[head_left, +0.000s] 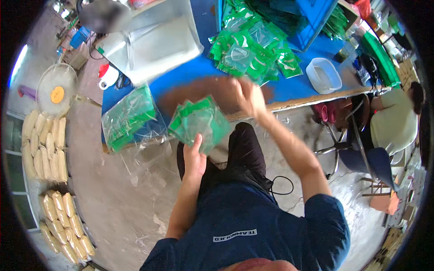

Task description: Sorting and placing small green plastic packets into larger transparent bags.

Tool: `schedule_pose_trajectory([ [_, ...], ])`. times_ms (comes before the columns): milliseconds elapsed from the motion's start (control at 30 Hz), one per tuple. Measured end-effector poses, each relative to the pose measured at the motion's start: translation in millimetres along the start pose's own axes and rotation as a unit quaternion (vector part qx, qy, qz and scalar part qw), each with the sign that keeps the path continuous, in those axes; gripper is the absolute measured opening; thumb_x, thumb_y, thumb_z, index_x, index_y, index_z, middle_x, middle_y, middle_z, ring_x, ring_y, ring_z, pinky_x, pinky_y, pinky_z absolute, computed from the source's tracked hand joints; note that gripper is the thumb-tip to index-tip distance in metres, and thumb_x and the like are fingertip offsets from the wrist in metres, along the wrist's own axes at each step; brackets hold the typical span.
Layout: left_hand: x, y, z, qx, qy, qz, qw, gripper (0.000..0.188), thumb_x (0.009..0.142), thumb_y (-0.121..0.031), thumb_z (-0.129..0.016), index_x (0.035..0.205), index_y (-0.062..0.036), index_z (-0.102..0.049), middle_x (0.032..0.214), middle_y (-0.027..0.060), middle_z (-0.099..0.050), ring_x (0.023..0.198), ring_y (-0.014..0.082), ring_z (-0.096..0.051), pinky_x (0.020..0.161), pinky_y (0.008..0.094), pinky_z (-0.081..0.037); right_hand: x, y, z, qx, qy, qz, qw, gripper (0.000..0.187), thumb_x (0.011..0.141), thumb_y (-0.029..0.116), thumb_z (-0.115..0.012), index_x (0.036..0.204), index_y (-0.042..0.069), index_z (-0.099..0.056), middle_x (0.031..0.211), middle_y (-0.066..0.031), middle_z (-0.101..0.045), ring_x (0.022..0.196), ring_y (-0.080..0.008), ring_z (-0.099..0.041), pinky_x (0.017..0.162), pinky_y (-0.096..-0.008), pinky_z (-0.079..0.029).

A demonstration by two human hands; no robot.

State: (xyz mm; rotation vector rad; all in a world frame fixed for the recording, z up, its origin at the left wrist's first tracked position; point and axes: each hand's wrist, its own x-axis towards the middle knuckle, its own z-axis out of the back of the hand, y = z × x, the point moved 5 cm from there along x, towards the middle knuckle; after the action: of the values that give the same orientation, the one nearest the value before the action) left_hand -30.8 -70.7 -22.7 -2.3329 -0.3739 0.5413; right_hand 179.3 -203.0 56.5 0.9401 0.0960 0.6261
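Green packets (217, 119) sit pinched in the left hand (194, 160), blurred right hand (249, 97) spread; at one o'clock, a blue crate (318, 25) holds more.

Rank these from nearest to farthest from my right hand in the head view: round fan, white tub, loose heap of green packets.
1. Loose heap of green packets: just beyond the right hand, on the blue table.
2. White tub: on the table, to the hand's right.
3. Round fan: far left, past the table's left end.
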Motion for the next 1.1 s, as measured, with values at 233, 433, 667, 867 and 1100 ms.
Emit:
schedule_pose_trajectory([
  [233, -33, 21, 65, -0.129, -0.061, 0.075, 0.987, 0.048, 0.097, -0.009, -0.056, 0.142, -0.0049, -0.041, 0.138, 0.0081, -0.052, 0.128, 0.0241, -0.05, 0.109, 0.0415, -0.04, 7, -37, -45, -0.388, 0.046, 0.229, 0.892, 0.089, 0.082, 0.074, -0.052, 0.135, 0.003, -0.051, 0.145, -0.0276, -0.039, 0.139, -0.0433, -0.031, 0.114, -0.0623, -0.02],
  [433, -37, 22, 63, -0.165, 0.005, 0.113, 0.98, 0.049, 0.096, -0.012, -0.058, 0.142, -0.005, -0.041, 0.138, 0.009, -0.053, 0.129, 0.0256, -0.05, 0.11, 0.0439, -0.039, -29, 8, -40, -0.228, 0.052, 0.297, 0.926, 0.1, 0.058, 0.067, -0.078, 0.133, 0.007, -0.052, 0.141, -0.0245, -0.04, 0.14, -0.0454, -0.027, 0.115, -0.0598, -0.021],
  [667, -12, 28, 40, -0.168, -0.039, 0.082, 0.982, 0.044, 0.095, -0.013, -0.062, 0.135, -0.0067, -0.046, 0.132, 0.0093, -0.057, 0.123, 0.0268, -0.055, 0.105, 0.0467, -0.047, -66, 19, -74, -0.279, 0.146, 0.275, 0.908, 0.096, 0.056, 0.037, -0.089, 0.138, 0.007, -0.048, 0.133, -0.0191, -0.045, 0.129, -0.0396, -0.041, 0.103, -0.0486, -0.04],
  [867, -7, 38, 25, -0.175, -0.041, 0.081, 0.98, 0.046, 0.095, -0.013, -0.062, 0.137, -0.0074, -0.044, 0.133, 0.0096, -0.056, 0.124, 0.028, -0.054, 0.108, 0.0543, -0.043, -46, -20, -44, -0.183, 0.065, 0.152, 0.969, 0.075, 0.082, 0.056, -0.069, 0.131, 0.001, -0.055, 0.106, -0.028, -0.061, 0.094, -0.0427, -0.062, 0.086, -0.0483, -0.05],
  [1100, -14, 42, 67, -0.116, -0.034, 0.08, 0.989, 0.043, 0.092, -0.012, -0.065, 0.132, -0.0057, -0.05, 0.129, 0.0078, -0.06, 0.122, 0.0251, -0.057, 0.106, 0.0434, -0.045, -69, 2, -40, -0.273, 0.0, 0.268, 0.924, 0.044, 0.078, 0.03, -0.079, 0.106, 0.004, -0.059, 0.107, -0.0186, -0.06, 0.099, -0.0374, -0.061, 0.081, -0.046, -0.051],
])
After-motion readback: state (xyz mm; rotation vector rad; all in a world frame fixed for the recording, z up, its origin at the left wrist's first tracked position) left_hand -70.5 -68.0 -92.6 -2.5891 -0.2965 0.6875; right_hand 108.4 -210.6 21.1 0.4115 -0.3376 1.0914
